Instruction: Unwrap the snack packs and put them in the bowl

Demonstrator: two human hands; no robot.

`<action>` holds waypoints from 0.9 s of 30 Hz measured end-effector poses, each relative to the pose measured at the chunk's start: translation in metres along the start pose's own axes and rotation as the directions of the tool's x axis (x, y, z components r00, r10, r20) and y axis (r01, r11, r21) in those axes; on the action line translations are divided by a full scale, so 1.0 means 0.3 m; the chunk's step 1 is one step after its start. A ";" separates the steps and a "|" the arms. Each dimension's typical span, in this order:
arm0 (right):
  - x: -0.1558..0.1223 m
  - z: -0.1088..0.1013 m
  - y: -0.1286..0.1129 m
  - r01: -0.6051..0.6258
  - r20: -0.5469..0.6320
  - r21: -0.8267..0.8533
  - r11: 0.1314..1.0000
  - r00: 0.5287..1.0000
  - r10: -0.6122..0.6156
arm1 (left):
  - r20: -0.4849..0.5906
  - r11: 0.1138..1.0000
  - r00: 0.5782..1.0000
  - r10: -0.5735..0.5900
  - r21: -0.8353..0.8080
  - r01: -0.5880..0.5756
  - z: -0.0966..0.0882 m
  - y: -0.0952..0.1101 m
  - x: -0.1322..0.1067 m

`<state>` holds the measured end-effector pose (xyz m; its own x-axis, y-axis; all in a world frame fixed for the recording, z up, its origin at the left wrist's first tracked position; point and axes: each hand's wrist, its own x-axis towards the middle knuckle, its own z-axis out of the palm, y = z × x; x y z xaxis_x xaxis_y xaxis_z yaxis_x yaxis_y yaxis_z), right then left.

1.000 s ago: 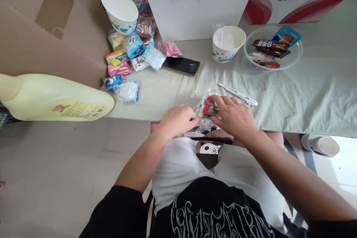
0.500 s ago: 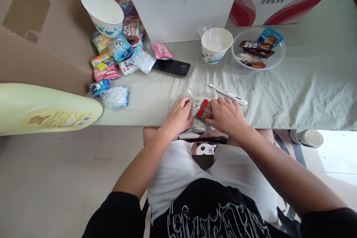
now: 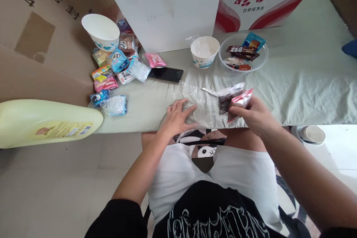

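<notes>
Right hand [image 3: 252, 115] pinched glossy red-edged snack packets [image 3: 235, 100], probably two; left hand [image 3: 177, 117] lay flat, fingers spread, on crinkled clear plastic bag [image 3: 199, 106].

Likely a home room: cloth-draped low surface [image 3: 306, 93], cardboard boxes [image 3: 41, 44], tiled floor [image 3: 55, 178], piled snack packets [image 3: 111, 70], detergent bottle [image 3: 47, 121].

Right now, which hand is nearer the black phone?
Left. The left hand lies flat on the clear bag just short of the phone; the right hand holds snack packets farther to its right.
</notes>
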<state>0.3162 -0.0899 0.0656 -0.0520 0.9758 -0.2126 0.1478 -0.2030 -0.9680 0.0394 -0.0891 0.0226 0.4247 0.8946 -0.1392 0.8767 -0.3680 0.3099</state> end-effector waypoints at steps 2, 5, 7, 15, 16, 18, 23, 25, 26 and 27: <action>0.030 -0.064 -0.024 0.085 -0.190 0.025 0.996 0.979 -0.078 | -0.028 0.999 0.998 0.047 0.021 -0.046 0.008 -0.006 -0.002; 0.116 -0.187 -0.091 0.170 -0.503 -0.321 0.932 0.803 -0.320 | -0.044 0.998 0.998 0.056 0.044 -0.054 0.017 -0.004 -0.003; 0.191 -0.268 -0.143 0.103 -0.450 -0.674 0.732 0.729 -0.516 | -0.049 0.997 0.998 0.051 0.056 -0.048 0.021 0.002 -0.003; 0.444 -0.414 -0.272 0.233 0.163 -0.947 0.222 0.942 -0.294 | -0.066 0.996 0.998 0.020 0.084 -0.015 0.018 0.014 0.005; 0.463 -0.417 -0.280 0.250 0.185 -0.933 0.258 0.950 -0.250 | -0.065 0.996 0.998 0.015 0.083 -0.010 0.020 0.010 0.005; 0.488 -0.420 -0.297 0.250 0.200 -0.914 0.320 0.963 -0.182 | -0.059 0.996 0.998 0.018 0.085 -0.013 0.029 -0.001 0.006; 0.480 -0.420 -0.325 0.208 0.176 -0.950 0.234 0.973 -0.150 | -0.055 0.992 0.998 0.038 0.121 -0.031 0.061 -0.034 0.011; 0.468 -0.428 -0.329 0.229 0.204 -0.955 0.188 0.968 -0.144 | -0.058 0.991 0.998 0.038 0.132 -0.030 0.064 -0.037 0.013; 0.464 -0.434 -0.330 0.240 0.218 -0.957 0.164 0.965 -0.143 | -0.057 0.991 0.998 0.041 0.132 -0.033 0.063 -0.036 0.013; 0.462 -0.440 -0.332 0.248 0.230 -0.959 0.135 0.963 -0.140 | -0.058 0.991 0.997 0.041 0.131 -0.033 0.060 -0.033 0.013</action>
<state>0.4245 0.0765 0.1503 -0.2976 0.9495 -0.1000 0.9544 0.2933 -0.0550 0.0365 -0.0865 0.0020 0.4467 0.8918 -0.0718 0.8840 -0.4277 0.1886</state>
